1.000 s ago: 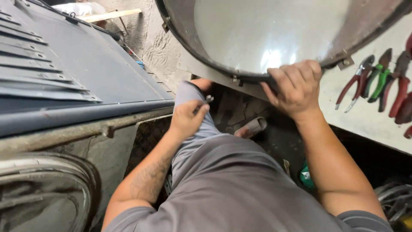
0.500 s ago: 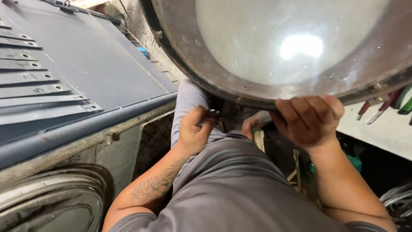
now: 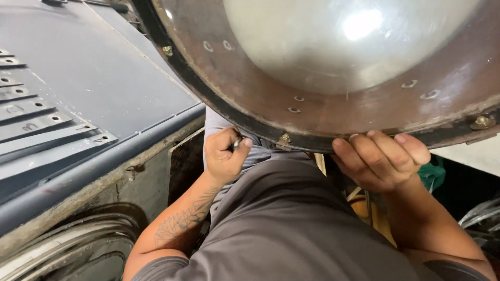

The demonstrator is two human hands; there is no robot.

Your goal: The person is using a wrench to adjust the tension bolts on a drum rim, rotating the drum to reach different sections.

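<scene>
Large round metal dish point(image 3: 333, 67), concave face toward the camera, fills the frame from 10 o'clock round to 3 o'clock. Polished centre, brown rusty band outside it, black rim point(image 3: 245, 122) with small holes and brass clips point(image 3: 284, 140). Its lower edge sits just above the person's lap.

Right hand point(image 3: 380, 161), at 4 o'clock: fingers curled up over the rim's bottom edge, closed on it, taking the weight from below.

Left hand point(image 3: 225, 156), at 7 o'clock of the dish: closed around a small thin metal tool point(image 3: 237, 144), tip close to the nearest brass clip; contact cannot be confirmed.

Handling judgement: dish looks rigid and fairly heavy, awkward by its width. Polished centre likely slippery and easy to mark; the rim is the sound place to hold, though its edge and clips may be sharp.

Surroundings: grey sheet-metal cabinet point(image 3: 88, 104) with louvre slots at 9 o'clock. Grey shirt point(image 3: 281, 229) at 6 o'clock. Green object point(image 3: 435, 174) behind the right wrist, unclear.
</scene>
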